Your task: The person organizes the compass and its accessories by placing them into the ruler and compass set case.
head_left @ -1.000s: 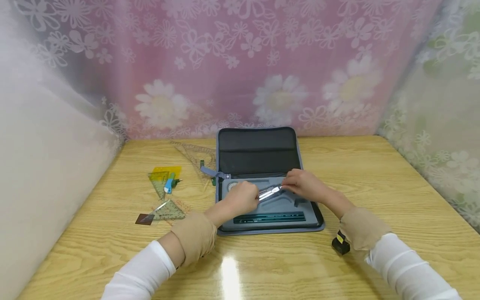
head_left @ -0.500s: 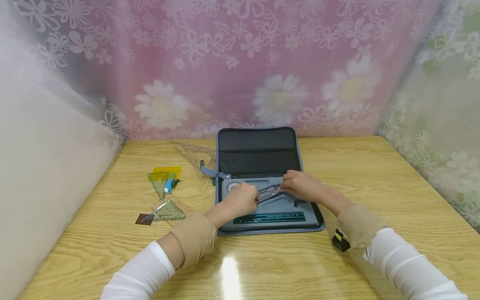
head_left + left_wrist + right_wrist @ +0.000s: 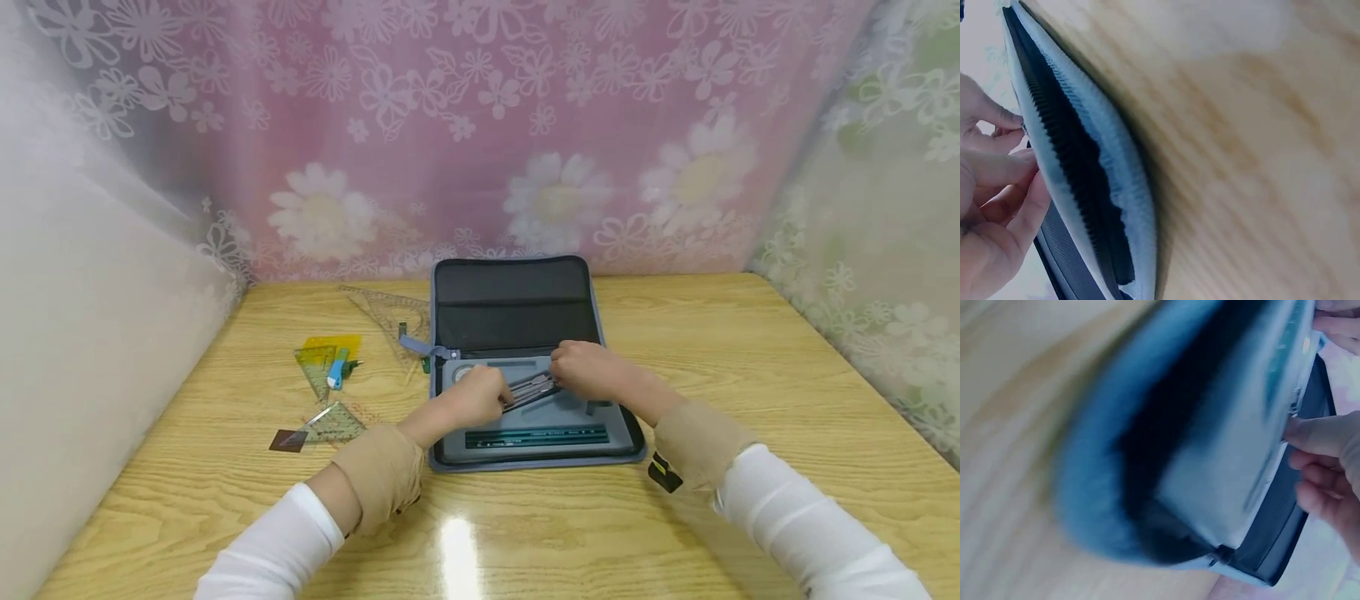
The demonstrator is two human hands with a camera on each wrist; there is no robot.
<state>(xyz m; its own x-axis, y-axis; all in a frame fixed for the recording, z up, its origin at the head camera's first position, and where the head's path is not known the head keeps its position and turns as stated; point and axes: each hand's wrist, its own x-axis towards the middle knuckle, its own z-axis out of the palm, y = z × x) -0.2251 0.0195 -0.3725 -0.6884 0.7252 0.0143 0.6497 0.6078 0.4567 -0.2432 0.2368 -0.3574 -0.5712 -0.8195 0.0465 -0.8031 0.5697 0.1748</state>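
Note:
A metal drawing compass lies aslant over the grey insert of an open zip case. My left hand holds its lower left end. At its upper right end, the fingers of my right hand pinch it and hide that tip. In the right wrist view, the right thumb and fingers meet at the insert's surface. Curled fingers of the left hand show beyond the case's zip edge in the left wrist view. Dark green pencils rest in the insert's front slot.
Left of the case lie clear set squares, a yellow sheet, a blue and white cutter-like tool and a dark brown square. A larger clear triangle sits partly behind the case. A round piece is in the insert.
The compass has sunk from a bright, raised position to lie lower against the insert. Both hands have shifted slightly left, the right one more clearly.

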